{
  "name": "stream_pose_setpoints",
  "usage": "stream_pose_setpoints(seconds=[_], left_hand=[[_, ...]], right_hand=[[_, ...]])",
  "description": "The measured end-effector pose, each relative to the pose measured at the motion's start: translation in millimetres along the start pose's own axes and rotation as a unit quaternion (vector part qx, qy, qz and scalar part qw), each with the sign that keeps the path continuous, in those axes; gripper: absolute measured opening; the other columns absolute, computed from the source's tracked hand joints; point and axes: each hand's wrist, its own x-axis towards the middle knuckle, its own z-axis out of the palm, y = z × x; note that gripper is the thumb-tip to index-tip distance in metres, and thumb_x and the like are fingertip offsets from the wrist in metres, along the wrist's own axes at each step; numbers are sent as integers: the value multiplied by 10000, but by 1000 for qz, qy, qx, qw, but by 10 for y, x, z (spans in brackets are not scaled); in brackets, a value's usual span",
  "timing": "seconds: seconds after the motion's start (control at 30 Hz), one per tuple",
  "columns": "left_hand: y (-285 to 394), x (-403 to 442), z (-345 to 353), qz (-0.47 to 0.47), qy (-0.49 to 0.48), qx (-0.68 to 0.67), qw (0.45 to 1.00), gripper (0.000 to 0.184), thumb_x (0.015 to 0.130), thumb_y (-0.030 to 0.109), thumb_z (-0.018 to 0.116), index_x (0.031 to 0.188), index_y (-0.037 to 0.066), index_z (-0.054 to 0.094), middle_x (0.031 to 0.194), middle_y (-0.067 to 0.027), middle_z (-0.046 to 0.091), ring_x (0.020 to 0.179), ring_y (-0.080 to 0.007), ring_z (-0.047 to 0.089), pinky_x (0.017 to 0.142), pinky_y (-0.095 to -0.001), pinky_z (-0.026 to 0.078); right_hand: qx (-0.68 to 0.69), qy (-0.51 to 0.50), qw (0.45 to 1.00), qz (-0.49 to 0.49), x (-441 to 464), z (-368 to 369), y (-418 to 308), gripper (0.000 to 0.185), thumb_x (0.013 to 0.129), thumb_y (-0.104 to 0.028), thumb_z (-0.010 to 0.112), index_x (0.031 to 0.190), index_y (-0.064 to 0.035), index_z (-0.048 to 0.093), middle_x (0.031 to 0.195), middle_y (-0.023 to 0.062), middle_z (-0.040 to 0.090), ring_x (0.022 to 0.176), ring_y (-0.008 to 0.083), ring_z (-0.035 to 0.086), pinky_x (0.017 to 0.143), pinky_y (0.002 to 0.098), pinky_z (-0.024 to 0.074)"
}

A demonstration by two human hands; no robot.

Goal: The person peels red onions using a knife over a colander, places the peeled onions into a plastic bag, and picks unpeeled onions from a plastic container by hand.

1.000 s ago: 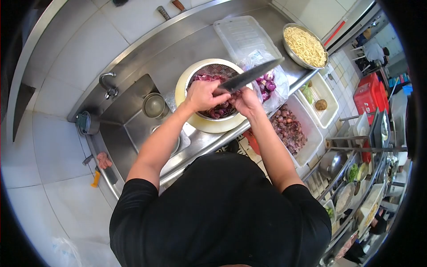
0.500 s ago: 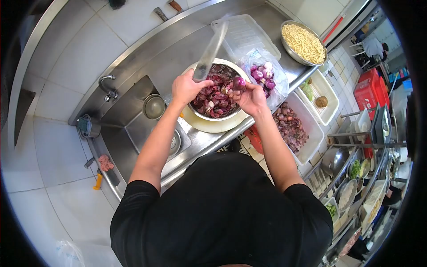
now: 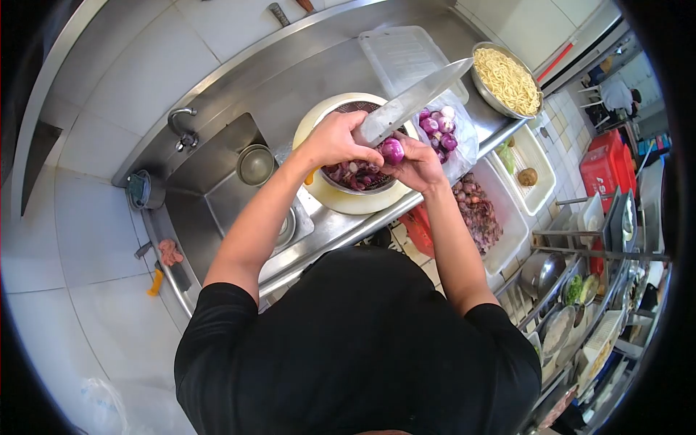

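My left hand (image 3: 339,142) is closed round the handle of a large kitchen knife (image 3: 419,101), whose broad blade points up and to the right. Between the fingers of my right hand (image 3: 419,167) is a shiny red onion (image 3: 392,151), close to the heel of the blade. Both hands are above a colander (image 3: 412,130) holding dark red onion skins (image 3: 353,176). Beneath the colander lies a round, pale board (image 3: 335,199). Peeled red onions (image 3: 439,129) fill a clear plastic bag (image 3: 467,148) to the right, partly covered by the knife.
Unpeeled onions (image 3: 475,217) lie in a white bin (image 3: 513,235) at lower right. A bowl of noodles (image 3: 506,81) stands at the counter's far end, near a clear plastic lid (image 3: 399,54). The sink (image 3: 217,196) with its tap (image 3: 183,134) is on the left.
The knife has swung from pointing upward to pointing up and right across the colander. My left hand has moved right, nearer the onion in my right hand.
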Motion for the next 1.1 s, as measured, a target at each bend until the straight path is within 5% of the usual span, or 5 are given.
stream_pose_setpoints(seconds=[0.17, 0.23, 0.77, 0.9, 1.1], left_hand=[[27, -42, 19, -11, -15, -32, 999, 540, 683, 404, 930, 1005, 37, 699, 769, -49, 667, 714, -141, 606, 678, -307, 481], [-3, -55, 81, 14, 23, -53, 998, 554, 717, 502, 887, 956, 39, 700, 705, -83, 650, 624, -188, 606, 624, -338, 476], [-13, -227, 131, -9, 18, -77, 997, 368, 872, 339, 815, 1019, 19, 711, 747, -18, 670, 666, -80, 592, 642, -276, 495], [-116, -230, 76, -26, 61, -105, 992, 360, 879, 334, 811, 1001, 13, 702, 751, 18, 647, 689, -59, 563, 645, -259, 480], [-202, -247, 94, -48, 94, -117, 987, 352, 892, 353, 797, 980, 26, 704, 766, 15, 656, 694, -70, 562, 656, -262, 475]], right_hand=[[-29, -23, 999, -26, 2, 59, -3, 711, 991, -298, 642, 1504, 62, 306, 1373, 188, 546, 1203, 283, 603, 1025, 430, 498], [-44, -9, 999, -30, 4, 85, -8, 701, 993, -298, 641, 1501, 62, 317, 1356, 174, 561, 1191, 268, 602, 1004, 409, 496], [33, 35, 996, -75, 58, -75, 41, 474, 1011, -185, 537, 1435, 6, 448, 1271, 156, 626, 1109, 293, 633, 921, 423, 508], [103, 30, 992, -72, 35, 111, -5, 435, 1012, -214, 554, 1401, -28, 502, 1205, 154, 644, 908, 262, 618, 841, 392, 515], [123, 131, 977, -115, 94, -113, 61, 295, 1034, -223, 507, 1257, -36, 558, 1076, 119, 642, 858, 224, 572, 762, 350, 479]])
